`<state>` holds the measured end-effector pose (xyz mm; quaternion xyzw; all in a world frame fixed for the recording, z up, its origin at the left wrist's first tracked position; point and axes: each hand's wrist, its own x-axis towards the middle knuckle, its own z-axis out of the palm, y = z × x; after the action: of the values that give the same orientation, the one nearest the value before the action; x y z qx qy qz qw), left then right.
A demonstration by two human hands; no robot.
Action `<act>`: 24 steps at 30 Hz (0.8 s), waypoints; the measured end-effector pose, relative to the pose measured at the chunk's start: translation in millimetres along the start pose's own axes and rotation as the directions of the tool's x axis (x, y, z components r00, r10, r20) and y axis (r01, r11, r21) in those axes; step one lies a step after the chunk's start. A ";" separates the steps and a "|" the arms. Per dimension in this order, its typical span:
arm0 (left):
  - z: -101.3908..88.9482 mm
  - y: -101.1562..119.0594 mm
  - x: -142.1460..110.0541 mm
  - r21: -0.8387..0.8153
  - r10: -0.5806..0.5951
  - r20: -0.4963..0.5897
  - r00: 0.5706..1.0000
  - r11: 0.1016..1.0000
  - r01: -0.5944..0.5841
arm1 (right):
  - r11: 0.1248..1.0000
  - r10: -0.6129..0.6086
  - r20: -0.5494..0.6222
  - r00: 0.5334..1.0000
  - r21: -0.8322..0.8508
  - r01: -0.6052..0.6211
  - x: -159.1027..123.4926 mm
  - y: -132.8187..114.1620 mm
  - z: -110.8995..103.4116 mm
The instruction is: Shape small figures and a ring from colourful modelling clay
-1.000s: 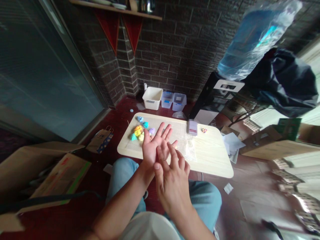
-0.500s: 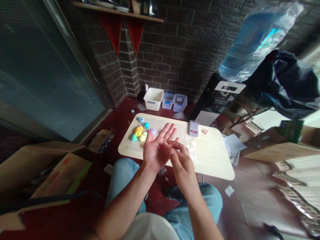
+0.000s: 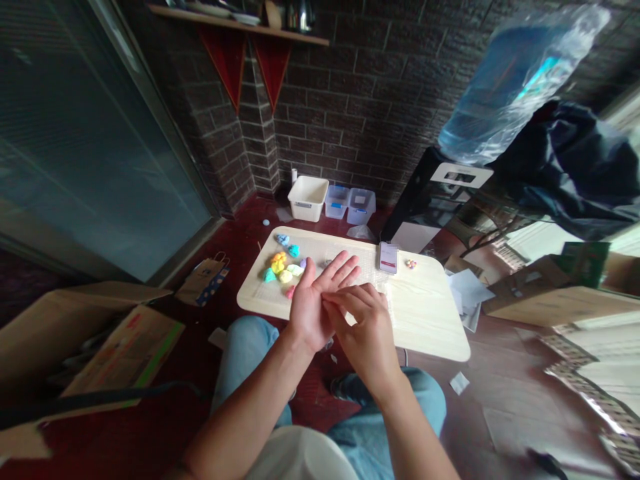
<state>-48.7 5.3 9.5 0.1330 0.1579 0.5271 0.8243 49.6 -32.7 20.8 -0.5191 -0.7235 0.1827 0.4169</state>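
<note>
My left hand (image 3: 311,312) is held palm up over the near edge of the low table (image 3: 430,313), its fingers stretched out. My right hand (image 3: 364,328) reaches across that palm, thumb and fingertips pinched together and touching it. Whatever the pinch holds is hidden behind the fingers. Soft-looking clay lumps lie beyond my left hand on the table: a yellow one (image 3: 278,261), a teal one (image 3: 269,275), a blue one (image 3: 283,239), and a pink one (image 3: 290,292) partly covered by the hand.
A phone (image 3: 388,259) and a small multicoloured ball (image 3: 411,264) lie on the table's right half. Behind it are a white bin (image 3: 307,200), clear plastic boxes (image 3: 360,205) and a water dispenser (image 3: 425,193). Cardboard boxes (image 3: 120,353) stand at both sides.
My right hand has moved left over the left palm and its fingertips have come together there. The small pink bit seen on the palm is now out of sight.
</note>
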 end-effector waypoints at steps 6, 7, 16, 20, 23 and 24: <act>-8.1 -0.3 -4.5 0.429 0.279 0.061 0.958 0.860 -0.277 | 0.632 0.387 0.132 0.913 0.683 -0.367 2.2 18.1 -11.1; -11.2 1.0 -6.1 0.534 0.332 0.116 0.936 0.774 -0.340 | 0.494 0.424 0.203 0.882 0.765 -0.414 2.3 21.0 -12.2; -22.5 15.2 -16.5 0.748 0.408 0.443 0.798 0.321 -0.580 | -0.028 0.383 0.506 0.773 0.843 -0.538 -3.0 19.0 -12.4; -18.8 16.6 -19.3 0.747 0.441 0.517 0.734 0.187 -0.638 | -0.040 0.398 0.504 0.767 0.844 -0.534 -5.9 13.6 -9.8; -15.5 17.5 -21.5 0.739 0.458 0.584 0.670 0.041 -0.673 | -0.007 0.415 0.481 0.773 0.851 -0.525 -7.4 10.1 -8.0; -14.7 17.7 -22.1 0.729 0.463 0.609 0.644 -0.006 -0.684 | 0.011 0.421 0.463 0.780 0.858 -0.514 -7.8 8.9 -7.6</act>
<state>-77.9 -6.9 5.6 0.6849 0.2816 0.6026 0.2972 61.9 -37.5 15.7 -0.3409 -0.2448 0.7360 0.5312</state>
